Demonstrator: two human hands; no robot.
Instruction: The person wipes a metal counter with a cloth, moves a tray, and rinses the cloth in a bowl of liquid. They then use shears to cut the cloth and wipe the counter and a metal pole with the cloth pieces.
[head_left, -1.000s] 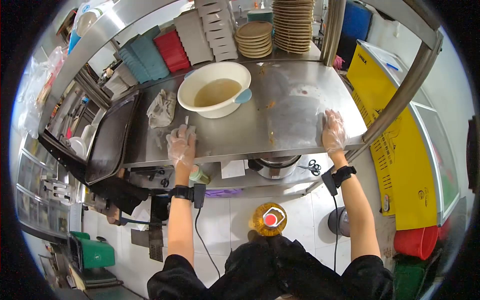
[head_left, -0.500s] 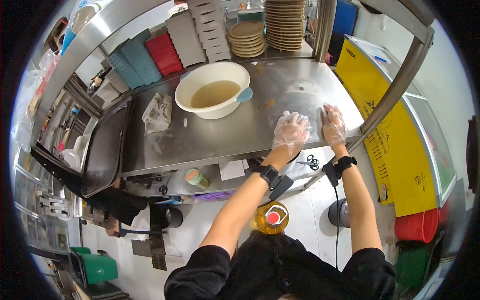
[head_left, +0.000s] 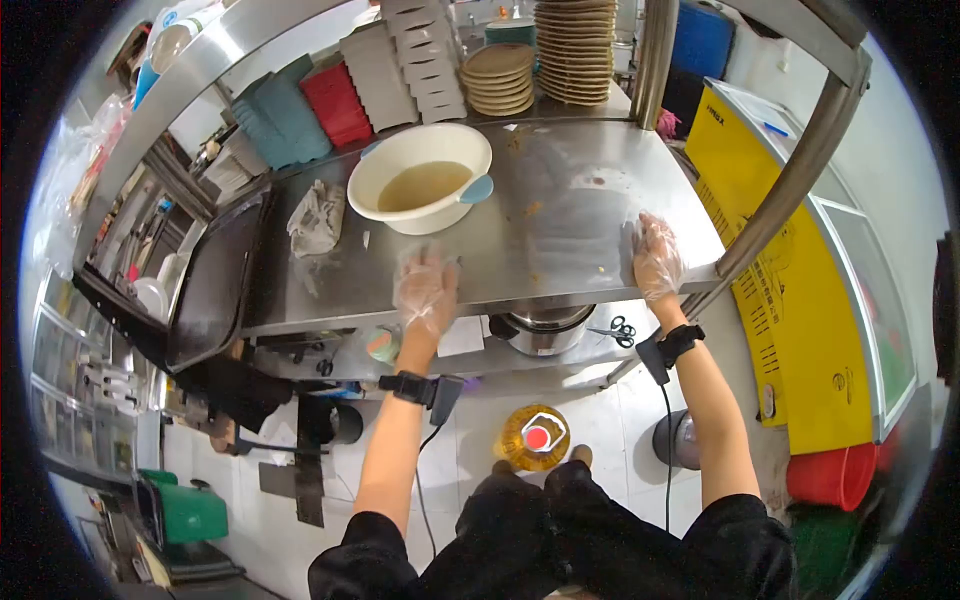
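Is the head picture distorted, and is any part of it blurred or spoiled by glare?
Head view: strong fisheye, so the post looks curved and the corners are black. Head view: the left hand looks a little smeared, while the right hand is sharper. Head view: soft glare lies on the steel table.

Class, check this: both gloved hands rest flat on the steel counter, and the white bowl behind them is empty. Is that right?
Not quite: the head view shows the white bowl holds brownish liquid. The left hand and right hand, both gloved, do rest flat on the steel counter.
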